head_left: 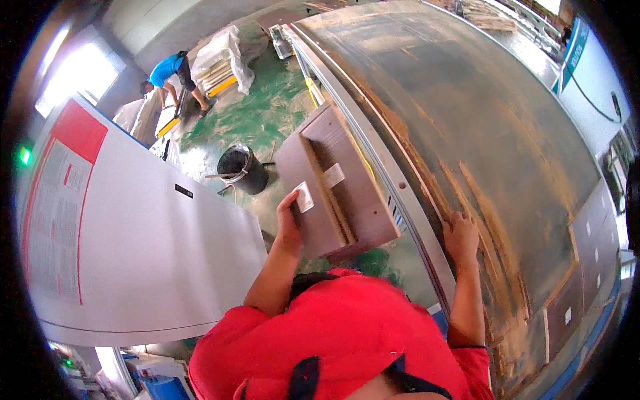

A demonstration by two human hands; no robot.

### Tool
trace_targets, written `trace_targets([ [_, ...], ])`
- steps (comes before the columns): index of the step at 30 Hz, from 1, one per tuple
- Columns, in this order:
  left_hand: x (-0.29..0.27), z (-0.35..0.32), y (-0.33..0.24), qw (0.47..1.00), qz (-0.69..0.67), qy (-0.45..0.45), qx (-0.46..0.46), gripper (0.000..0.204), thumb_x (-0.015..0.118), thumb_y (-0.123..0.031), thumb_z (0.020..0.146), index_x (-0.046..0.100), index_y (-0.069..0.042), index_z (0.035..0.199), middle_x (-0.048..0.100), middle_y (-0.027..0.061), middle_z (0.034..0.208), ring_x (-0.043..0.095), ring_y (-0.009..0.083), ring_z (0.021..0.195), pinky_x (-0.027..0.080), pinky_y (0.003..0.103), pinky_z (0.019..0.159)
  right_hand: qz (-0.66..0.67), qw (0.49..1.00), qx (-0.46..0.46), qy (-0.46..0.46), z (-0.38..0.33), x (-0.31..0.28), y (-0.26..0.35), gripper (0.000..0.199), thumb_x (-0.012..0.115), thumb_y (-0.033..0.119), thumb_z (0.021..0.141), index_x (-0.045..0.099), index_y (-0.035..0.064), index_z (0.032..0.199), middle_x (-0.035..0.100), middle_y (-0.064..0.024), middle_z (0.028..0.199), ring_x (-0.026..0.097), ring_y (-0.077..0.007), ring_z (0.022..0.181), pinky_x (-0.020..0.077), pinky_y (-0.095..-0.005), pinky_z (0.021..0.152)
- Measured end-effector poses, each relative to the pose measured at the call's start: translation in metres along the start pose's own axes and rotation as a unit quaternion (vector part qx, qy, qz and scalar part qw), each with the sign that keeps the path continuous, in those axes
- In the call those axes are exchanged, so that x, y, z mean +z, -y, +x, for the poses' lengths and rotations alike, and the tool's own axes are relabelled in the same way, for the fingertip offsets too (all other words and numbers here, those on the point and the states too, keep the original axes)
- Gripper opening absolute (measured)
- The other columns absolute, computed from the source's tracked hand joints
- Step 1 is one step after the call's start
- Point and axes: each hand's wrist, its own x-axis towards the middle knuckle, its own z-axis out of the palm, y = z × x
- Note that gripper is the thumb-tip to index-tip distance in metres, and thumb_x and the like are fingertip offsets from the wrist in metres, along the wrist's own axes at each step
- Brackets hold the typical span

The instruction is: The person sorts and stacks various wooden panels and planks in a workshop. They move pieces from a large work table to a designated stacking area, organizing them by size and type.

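Sawdust lies in brown streaks on the big, dull bench [507, 127] close by on the right. The two hands are well apart. The right hand [461, 235] rests by the bench's near edge with bent fingers, and I cannot tell if it grips anything. The left hand [289, 219] is closed on the side of a brown board [319, 217], its fingers by a white sticker [305, 198]. So that board is right at the left hand and away from the right one. Next to it, nearer the bench, is a second board [360, 207] with its own sticker. This looks like the part where boards get picked up or put down. I think the next move needs a firm hold and a level board. Farther off stands a black bucket [248, 172], and far back a worker in blue [170, 70] bends down.
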Motion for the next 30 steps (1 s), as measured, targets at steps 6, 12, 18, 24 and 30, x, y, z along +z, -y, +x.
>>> trace_targets([
  [6, -0.054, 0.002, -0.028, 0.998, -0.013, -0.034, 0.054, 0.041, 0.058, -0.038, 0.082, 0.063, -0.01, 0.112, 0.067, 0.0072, 0.099, 0.063, 0.0254, 0.088, 0.049, 0.039, 0.084, 0.012, 0.999, -0.015, 0.038, 0.006, 0.007, 0.026, 0.022, 0.062, 0.02, 0.086, 0.061, 0.0033, 0.1, 0.06, -0.0167, 0.101, 0.057, -0.0361, 0.1, 0.0467, -0.0468, 0.082],
  [12, -0.074, 0.034, -0.068, 0.997, -0.035, -0.038, 0.062, 0.039, 0.059, -0.033, 0.082, 0.063, -0.007, 0.11, 0.068, 0.0073, 0.097, 0.064, 0.0244, 0.089, 0.05, 0.038, 0.084, 0.049, 0.999, 0.0, -0.015, 0.013, 0.006, 0.023, 0.014, 0.06, 0.015, 0.087, 0.056, 0.0018, 0.09, 0.057, -0.0182, 0.094, 0.057, -0.036, 0.091, 0.0443, -0.046, 0.074],
  [18, -0.11, 0.098, -0.124, 0.997, -0.037, -0.055, 0.031, 0.032, 0.06, -0.031, 0.082, 0.065, -0.008, 0.104, 0.069, 0.0067, 0.093, 0.065, 0.0228, 0.082, 0.052, 0.037, 0.079, 0.141, 0.986, 0.019, -0.088, 0.0, -0.007, 0.041, 0.013, 0.059, 0.012, 0.09, 0.052, 0.0011, 0.086, 0.051, -0.0144, 0.081, 0.053, -0.0315, 0.073, 0.0427, -0.0403, 0.066],
  [24, -0.119, 0.149, -0.173, 0.998, -0.01, -0.061, -0.008, 0.027, 0.061, -0.033, 0.081, 0.067, -0.01, 0.095, 0.069, 0.0057, 0.087, 0.064, 0.0224, 0.073, 0.051, 0.035, 0.072, 0.087, 0.993, 0.035, -0.073, -0.027, -0.002, 0.085, 0.009, 0.058, 0.008, 0.091, 0.053, 0.0011, 0.089, 0.051, -0.0128, 0.08, 0.053, -0.0268, 0.072, 0.0433, -0.0357, 0.065],
  [30, -0.122, 0.19, -0.185, 0.999, 0.019, -0.031, -0.022, 0.027, 0.061, -0.032, 0.081, 0.067, -0.01, 0.095, 0.069, 0.0057, 0.084, 0.064, 0.0223, 0.073, 0.051, 0.035, 0.072, 0.078, 0.994, 0.057, -0.061, -0.037, -0.001, 0.117, 0.011, 0.059, 0.009, 0.09, 0.052, 0.0006, 0.088, 0.051, -0.0153, 0.081, 0.053, -0.0313, 0.076, 0.0432, -0.0404, 0.066],
])
